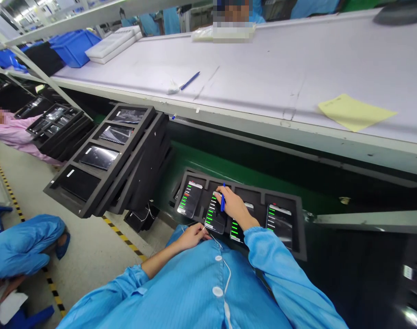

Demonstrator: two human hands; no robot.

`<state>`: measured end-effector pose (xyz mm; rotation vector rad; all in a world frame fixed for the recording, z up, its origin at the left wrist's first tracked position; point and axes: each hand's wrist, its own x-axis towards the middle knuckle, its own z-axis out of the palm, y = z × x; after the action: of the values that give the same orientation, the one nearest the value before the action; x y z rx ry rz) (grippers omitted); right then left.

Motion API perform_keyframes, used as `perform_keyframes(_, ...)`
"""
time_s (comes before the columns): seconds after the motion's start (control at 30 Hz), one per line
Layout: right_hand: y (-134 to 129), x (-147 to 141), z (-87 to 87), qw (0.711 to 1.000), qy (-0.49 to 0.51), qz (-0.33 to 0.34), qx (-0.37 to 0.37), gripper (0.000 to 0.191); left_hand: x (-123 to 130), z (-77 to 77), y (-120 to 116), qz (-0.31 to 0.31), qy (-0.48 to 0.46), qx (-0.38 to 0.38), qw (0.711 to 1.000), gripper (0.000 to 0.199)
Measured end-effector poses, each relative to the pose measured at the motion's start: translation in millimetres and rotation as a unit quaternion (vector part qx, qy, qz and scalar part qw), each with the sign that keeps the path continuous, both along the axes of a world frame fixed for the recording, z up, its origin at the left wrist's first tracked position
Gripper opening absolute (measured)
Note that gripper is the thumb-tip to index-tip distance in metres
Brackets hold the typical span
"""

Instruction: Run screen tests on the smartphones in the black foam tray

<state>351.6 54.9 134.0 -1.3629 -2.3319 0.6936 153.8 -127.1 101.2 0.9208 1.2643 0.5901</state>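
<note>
The right hand (235, 205), palm down, grips a blue ballpoint pen (222, 202) between its fingers, fingertips at the upper part of a lit smartphone (214, 220) in the second slot of a matte black tray (300, 233). The left hand (192, 236) curls at that phone's lower edge beside a thin white cable (227, 274); whether it grips the cable I cannot tell. The right wrist partly covers the third phone (236, 231). Stacked slotted trays (124, 171) stand to the left on glossy green; beyond runs a smooth, scuffed white bench (263, 68) bearing creased yellow paper (355, 112).
</note>
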Motion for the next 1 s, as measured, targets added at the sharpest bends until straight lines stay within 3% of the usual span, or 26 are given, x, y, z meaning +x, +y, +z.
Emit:
perform_keyframes(0.23, 1.5, 2.8, -1.3, 1.000, 0.016, 0.005, -0.010, 0.028, -0.4, -3.4, -5.1, -0.028, 0.011, -0.006, 1.000, 0.062)
perform_keyframes(0.6, 2.0, 4.4, 3.6, 0.999, 0.028, 0.013, -0.023, 0.035, 12.8, 6.9, 9.9, 0.002, -0.096, -0.067, 0.993, 0.079)
perform_keyframes(0.77, 4.9, 8.4, 4.5, 0.997, 0.042, 0.040, -0.043, 0.035, 14.9, 13.2, 13.7, 0.061, -0.078, -0.105, 0.990, 0.079)
perform_keyframes(1.0, -1.8, 10.5, -4.4, 0.995, 0.073, 0.070, -0.025, 0.031, 15.2, 24.6, 19.8, 0.064, -0.023, -0.089, 0.994, 0.078)
